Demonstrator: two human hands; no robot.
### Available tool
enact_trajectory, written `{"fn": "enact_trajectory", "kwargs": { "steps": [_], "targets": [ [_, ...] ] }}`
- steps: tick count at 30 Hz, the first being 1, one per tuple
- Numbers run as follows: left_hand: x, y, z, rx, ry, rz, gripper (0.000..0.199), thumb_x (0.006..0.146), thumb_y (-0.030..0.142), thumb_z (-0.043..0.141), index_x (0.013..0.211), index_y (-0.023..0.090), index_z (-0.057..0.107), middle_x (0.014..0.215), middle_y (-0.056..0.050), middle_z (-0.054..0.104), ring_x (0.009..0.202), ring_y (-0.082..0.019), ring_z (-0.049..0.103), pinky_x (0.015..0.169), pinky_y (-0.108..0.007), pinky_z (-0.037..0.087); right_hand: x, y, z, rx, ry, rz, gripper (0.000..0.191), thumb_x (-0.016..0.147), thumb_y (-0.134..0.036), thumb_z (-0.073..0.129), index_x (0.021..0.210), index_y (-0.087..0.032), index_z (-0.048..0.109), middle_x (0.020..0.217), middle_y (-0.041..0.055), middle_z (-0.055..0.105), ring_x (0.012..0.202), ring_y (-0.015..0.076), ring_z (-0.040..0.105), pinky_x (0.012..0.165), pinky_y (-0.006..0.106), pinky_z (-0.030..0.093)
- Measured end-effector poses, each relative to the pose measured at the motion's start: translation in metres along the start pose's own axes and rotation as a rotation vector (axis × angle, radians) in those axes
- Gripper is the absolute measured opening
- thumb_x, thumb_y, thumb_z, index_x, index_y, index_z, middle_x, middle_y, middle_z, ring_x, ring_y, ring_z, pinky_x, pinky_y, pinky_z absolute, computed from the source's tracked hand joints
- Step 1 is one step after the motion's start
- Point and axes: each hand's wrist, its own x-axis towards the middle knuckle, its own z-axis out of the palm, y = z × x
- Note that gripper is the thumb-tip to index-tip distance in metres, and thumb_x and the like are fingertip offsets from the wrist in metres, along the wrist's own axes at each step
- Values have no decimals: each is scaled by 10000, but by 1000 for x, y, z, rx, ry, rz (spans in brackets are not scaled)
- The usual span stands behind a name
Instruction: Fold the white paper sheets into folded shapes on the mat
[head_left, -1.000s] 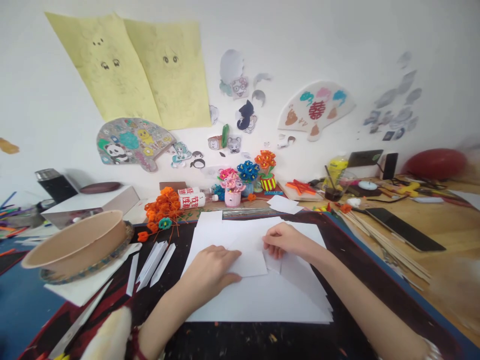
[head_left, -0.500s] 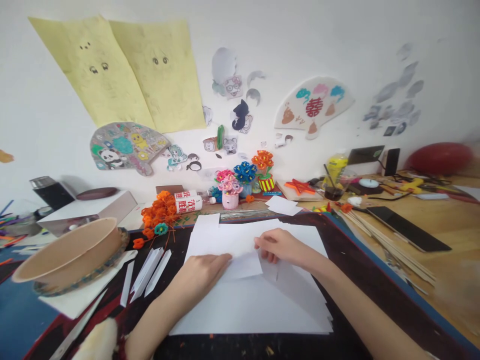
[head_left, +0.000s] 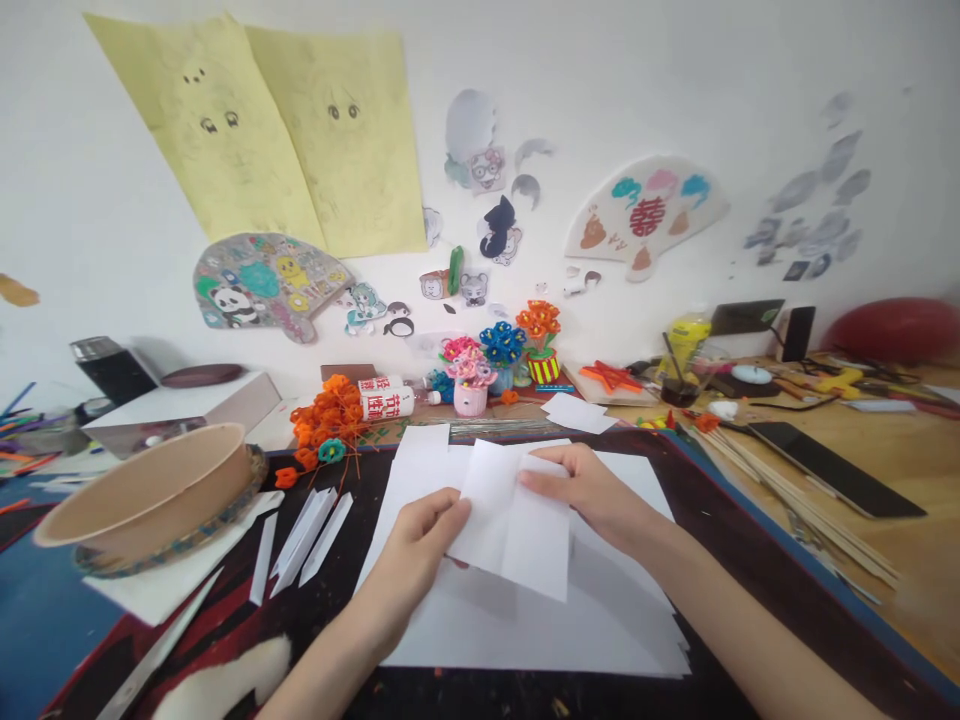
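Observation:
A small sheet of white paper (head_left: 517, 530) with a crease down it is held up between my two hands. My left hand (head_left: 431, 530) pinches its left edge between thumb and fingers. At its upper right, my right hand (head_left: 581, 485) grips the paper, thumb in front and fingers partly hidden. Beneath lies a stack of larger white sheets (head_left: 540, 640) on the dark mat. Several narrow folded paper strips (head_left: 304, 540) rest to the left of the stack. A few small white sheets (head_left: 577, 412) lie behind it.
At the left stand a round tan basin (head_left: 142, 500) and a pair of scissors (head_left: 157, 650). Orange craft flowers (head_left: 326, 415) and a bottle (head_left: 386, 400) sit behind. A black phone-like slab (head_left: 832, 468) and thin wooden sticks (head_left: 795, 510) lie at the right.
The small paper has been lifted off the stack and tilted up, its crease now showing. Both hands now pinch it by the sides. The view has shifted slightly left.

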Motion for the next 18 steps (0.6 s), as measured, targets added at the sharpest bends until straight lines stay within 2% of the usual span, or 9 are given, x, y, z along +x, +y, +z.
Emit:
{"fn": "enact_trajectory", "kwargs": {
  "steps": [4,8,11,15,18],
  "targets": [
    [0,-1,2,-93,48,59,347,705,449,692,886,183,560,834,-16,613,695,-139,548,649,-240,449,-3,0,7,-78,-7,60,337,655,-438,764,628,-130,629,618,-3,583,548,115,517,495,205,380],
    [-3,-5,4,-166,22,-37,349,730,456,683,910,176,576,689,4,594,625,-141,552,587,-235,408,-3,4,12,-49,-59,138,324,617,-414,799,677,-137,643,623,-15,588,557,115,524,501,202,386],
    [-3,-6,4,-208,47,-75,328,739,448,671,885,169,580,670,1,598,597,-138,541,559,-228,376,-3,7,14,12,-46,118,331,625,-414,799,653,-134,624,587,-28,566,517,94,498,472,188,354],
    [0,-6,0,76,108,46,264,727,414,661,809,164,638,580,31,494,575,-130,463,553,-237,340,-5,9,17,36,-44,126,313,668,-413,775,684,-132,641,604,-9,598,515,101,519,468,193,358],
    [2,-9,-2,235,175,111,214,750,387,634,774,177,671,514,66,345,525,-113,366,527,-236,297,-6,10,23,37,-44,95,257,716,-389,745,754,-145,677,725,19,653,644,133,583,567,215,427]
  ]
}}
